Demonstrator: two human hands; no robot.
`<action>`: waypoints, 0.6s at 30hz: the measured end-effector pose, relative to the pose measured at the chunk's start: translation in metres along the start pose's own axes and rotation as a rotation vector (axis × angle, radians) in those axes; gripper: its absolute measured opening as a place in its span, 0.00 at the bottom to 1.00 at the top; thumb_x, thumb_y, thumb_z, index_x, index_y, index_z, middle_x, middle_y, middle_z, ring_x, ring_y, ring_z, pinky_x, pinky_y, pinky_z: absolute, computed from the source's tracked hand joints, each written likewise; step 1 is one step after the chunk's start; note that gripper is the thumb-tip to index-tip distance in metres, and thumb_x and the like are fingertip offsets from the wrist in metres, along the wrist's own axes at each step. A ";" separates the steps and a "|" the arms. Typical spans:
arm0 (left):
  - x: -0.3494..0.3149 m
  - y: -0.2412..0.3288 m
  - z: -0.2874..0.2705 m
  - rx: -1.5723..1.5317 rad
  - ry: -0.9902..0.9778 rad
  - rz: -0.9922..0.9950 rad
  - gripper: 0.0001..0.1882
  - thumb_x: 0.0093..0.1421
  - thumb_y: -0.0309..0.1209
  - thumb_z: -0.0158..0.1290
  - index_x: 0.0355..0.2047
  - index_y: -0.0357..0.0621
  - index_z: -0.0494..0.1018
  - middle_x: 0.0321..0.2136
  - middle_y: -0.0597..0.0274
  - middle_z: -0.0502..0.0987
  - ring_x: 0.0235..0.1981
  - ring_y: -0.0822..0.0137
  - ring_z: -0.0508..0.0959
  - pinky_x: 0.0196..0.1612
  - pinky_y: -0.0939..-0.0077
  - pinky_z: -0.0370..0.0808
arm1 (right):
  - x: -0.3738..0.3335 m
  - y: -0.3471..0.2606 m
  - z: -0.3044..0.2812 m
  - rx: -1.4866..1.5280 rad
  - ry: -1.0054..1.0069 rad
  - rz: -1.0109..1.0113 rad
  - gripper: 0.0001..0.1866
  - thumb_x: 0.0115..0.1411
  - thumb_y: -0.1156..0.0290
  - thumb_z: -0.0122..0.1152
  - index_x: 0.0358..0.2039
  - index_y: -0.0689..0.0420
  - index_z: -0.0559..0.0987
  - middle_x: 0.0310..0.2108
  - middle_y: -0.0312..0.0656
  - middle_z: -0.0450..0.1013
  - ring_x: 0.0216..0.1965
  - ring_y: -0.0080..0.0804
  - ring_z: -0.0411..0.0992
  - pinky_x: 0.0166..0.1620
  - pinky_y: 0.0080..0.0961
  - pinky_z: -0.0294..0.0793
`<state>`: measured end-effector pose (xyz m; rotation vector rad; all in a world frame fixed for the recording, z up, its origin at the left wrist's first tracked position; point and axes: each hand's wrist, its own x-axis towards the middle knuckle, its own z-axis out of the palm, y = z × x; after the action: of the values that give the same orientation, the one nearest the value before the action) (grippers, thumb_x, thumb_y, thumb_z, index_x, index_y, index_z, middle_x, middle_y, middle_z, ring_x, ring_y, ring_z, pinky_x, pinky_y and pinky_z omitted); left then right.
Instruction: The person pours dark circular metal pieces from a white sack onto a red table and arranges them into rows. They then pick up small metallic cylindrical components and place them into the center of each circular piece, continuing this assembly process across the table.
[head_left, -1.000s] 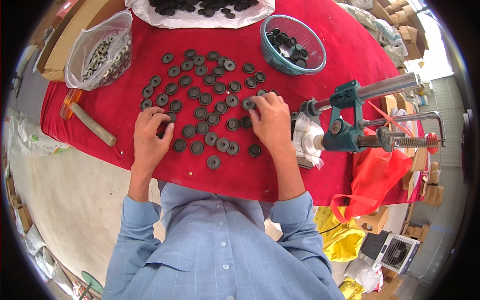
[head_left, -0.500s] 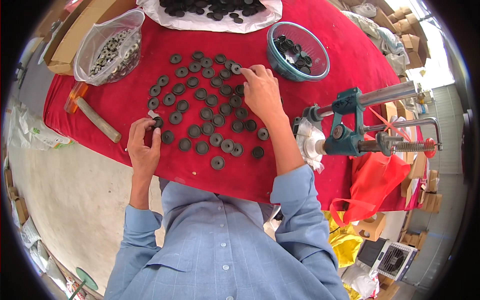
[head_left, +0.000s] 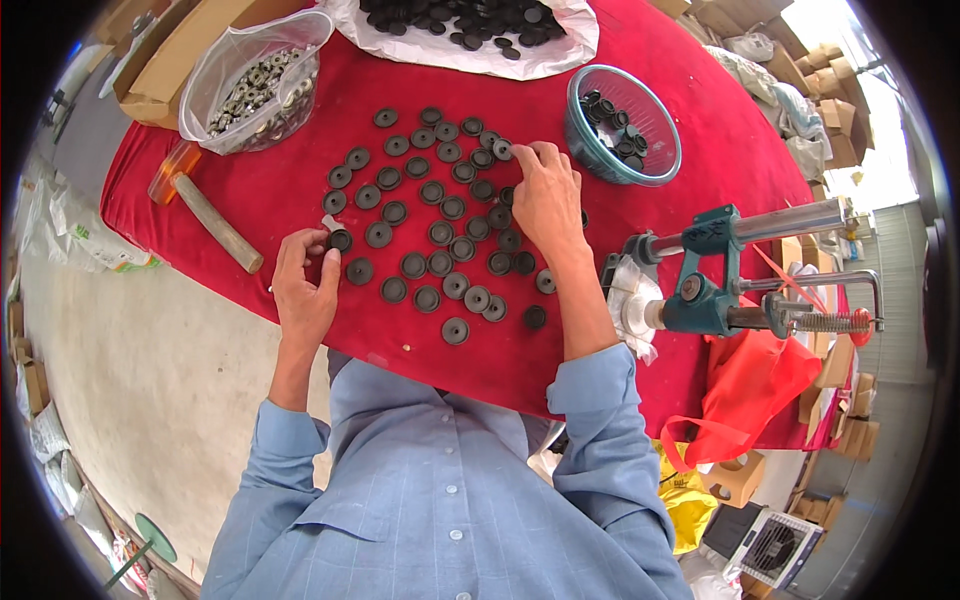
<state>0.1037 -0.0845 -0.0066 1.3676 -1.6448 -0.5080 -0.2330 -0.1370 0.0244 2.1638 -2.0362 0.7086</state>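
Many round black discs [head_left: 440, 233] with raised rims and small centre holes lie spread over the red cloth. At the left edge of the spread, my left hand [head_left: 308, 285] has thumb and index finger closed at the side of one black disc [head_left: 340, 240]. A small pale scrap [head_left: 331, 223] lies just beyond that disc. My right hand [head_left: 548, 195] reaches to the far right of the spread. Its bent fingertips are at the rim of another black disc [head_left: 502, 149] with a brighter centre. The right thumb is mostly hidden.
A blue-green basket [head_left: 668, 178] holds more discs. A white sack [head_left: 585, 40] bears a black heap. At the left stand a clear bag [head_left: 205, 95] of small metal parts and a hammer [head_left: 215, 220]. A green hand press [head_left: 700, 290] and a red bag [head_left: 755, 375] are at the right.
The whole view has shifted slightly, so the table appears farther right and lower. Both hands stay at the same discs, with little visible movement.
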 end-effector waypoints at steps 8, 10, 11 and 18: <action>0.000 -0.002 0.003 -0.017 0.009 0.022 0.13 0.63 0.22 0.61 0.48 0.38 0.77 0.46 0.58 0.80 0.42 0.63 0.79 0.46 0.68 0.76 | 0.012 0.009 0.019 -0.052 -0.038 -0.093 0.23 0.59 0.80 0.60 0.56 0.56 0.81 0.59 0.44 0.74 0.59 0.49 0.73 0.58 0.51 0.72; 0.000 -0.002 0.003 -0.025 0.009 0.017 0.13 0.63 0.22 0.61 0.48 0.38 0.77 0.45 0.57 0.80 0.42 0.63 0.79 0.47 0.68 0.76 | 0.008 0.008 0.016 -0.051 -0.083 -0.071 0.23 0.59 0.81 0.60 0.56 0.57 0.81 0.59 0.44 0.74 0.59 0.48 0.73 0.59 0.50 0.72; 0.001 0.000 0.003 -0.023 0.005 0.013 0.13 0.63 0.22 0.61 0.48 0.38 0.77 0.45 0.57 0.80 0.42 0.63 0.79 0.47 0.67 0.77 | 0.005 0.008 0.013 -0.042 -0.104 -0.071 0.23 0.59 0.81 0.59 0.56 0.57 0.81 0.59 0.44 0.74 0.60 0.48 0.73 0.60 0.49 0.72; -0.004 0.010 -0.005 0.125 -0.091 0.061 0.37 0.57 0.32 0.70 0.65 0.42 0.69 0.65 0.50 0.71 0.64 0.52 0.74 0.63 0.58 0.73 | -0.040 0.001 -0.053 0.416 0.118 0.233 0.27 0.68 0.71 0.63 0.66 0.65 0.72 0.69 0.59 0.66 0.71 0.58 0.64 0.71 0.53 0.63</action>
<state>0.1019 -0.0768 0.0024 1.3980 -1.8126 -0.4439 -0.2489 -0.0806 0.0560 2.0198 -2.2618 1.3623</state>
